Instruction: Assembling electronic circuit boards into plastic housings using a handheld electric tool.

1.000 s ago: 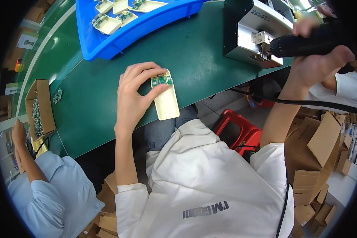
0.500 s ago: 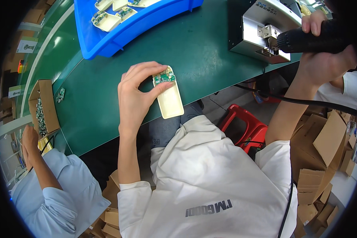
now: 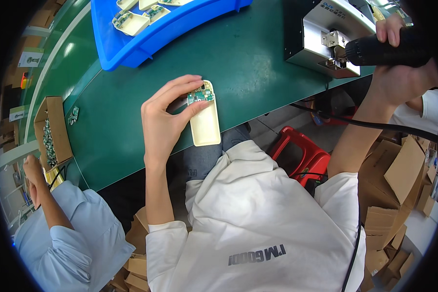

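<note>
Between the thumb and fingers of my left hand [image 3: 161, 117] is a cream plastic casing half [image 3: 205, 127], held over the table's near edge with its open side up. A small green circuit board [image 3: 202, 95] sits in its far end, partly covered by my fingertips. My right hand [image 3: 400, 80] is wrapped round a black electric screwdriver [image 3: 387, 48], held sideways. Its tip is at the front of a silver and black screw feeder [image 3: 321, 27]; whether a screw is on the tip is too small to tell.
A blue tray [image 3: 146, 46] at the far left holds several casing halves with boards. A cardboard box [image 3: 59, 129] of small parts and a loose circuit board [image 3: 73, 115] lie left. A co-worker's hand [image 3: 33, 170] is beside the box. A red stool [image 3: 301, 151] stands below the table edge.
The casing half in my left hand has turned slightly and shifted a little left. My right hand and the screwdriver stay at the screw feeder. The co-worker's hand has shifted slightly.
</note>
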`<state>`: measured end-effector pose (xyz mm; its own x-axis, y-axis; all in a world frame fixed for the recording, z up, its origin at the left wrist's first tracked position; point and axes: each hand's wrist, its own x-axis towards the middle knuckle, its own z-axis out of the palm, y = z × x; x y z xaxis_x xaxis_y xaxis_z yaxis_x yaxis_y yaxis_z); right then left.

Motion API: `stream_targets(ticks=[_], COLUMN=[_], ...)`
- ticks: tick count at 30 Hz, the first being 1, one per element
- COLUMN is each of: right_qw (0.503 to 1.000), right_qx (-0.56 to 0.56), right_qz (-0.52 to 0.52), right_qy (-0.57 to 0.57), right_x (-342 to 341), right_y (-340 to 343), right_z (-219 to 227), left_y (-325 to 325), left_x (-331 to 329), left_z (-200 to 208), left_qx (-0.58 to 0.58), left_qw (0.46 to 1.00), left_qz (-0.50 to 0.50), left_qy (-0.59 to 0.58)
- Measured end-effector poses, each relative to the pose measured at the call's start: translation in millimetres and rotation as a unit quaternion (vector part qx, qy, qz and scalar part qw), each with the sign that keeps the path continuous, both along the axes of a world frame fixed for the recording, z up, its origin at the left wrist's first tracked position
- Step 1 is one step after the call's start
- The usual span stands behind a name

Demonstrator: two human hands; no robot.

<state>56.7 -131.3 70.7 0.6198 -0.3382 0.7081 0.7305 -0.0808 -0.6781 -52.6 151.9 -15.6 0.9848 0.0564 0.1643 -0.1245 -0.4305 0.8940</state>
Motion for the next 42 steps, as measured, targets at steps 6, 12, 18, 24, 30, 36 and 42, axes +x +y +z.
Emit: stream_targets(ticks=[6, 12, 18, 24, 30, 36, 42], right_qw=[1.0, 1.0, 0.999, 0.999, 0.998, 0.997, 0.997], right_qx=[0.001, 0.003, 0.009, 0.016, 0.021, 0.023, 0.021], right_qz=[0.017, 0.026, 0.033, 0.042, 0.054, 0.066, 0.077], right_qy=[0.006, 0.011, 0.017, 0.023, 0.026, 0.022, 0.019], right_x=[0, -1, -1, 2, 0, -2, -11], right_y=[-3, -3, -5, -10, -12, 5, -13], right_z=[-1, -1, -4, -7, -6, 1, 14], left_y=[-1, 2, 4, 4, 5, 3, 5], left_x=[-1, 2, -1, -4, -5, -3, -3], left_z=[5, 0, 0, 1, -1, 12, 12], left_qx=[0.061, 0.021, 0.005, -0.014, -0.016, 0.105, 0.071], left_qw=[0.998, 1.0, 1.0, 0.999, 0.999, 0.993, 0.996], left_qz=[-0.013, -0.015, -0.014, -0.014, -0.013, -0.04, -0.048], left_qy=[-0.013, 0.0, 0.015, 0.031, 0.029, -0.019, -0.008])
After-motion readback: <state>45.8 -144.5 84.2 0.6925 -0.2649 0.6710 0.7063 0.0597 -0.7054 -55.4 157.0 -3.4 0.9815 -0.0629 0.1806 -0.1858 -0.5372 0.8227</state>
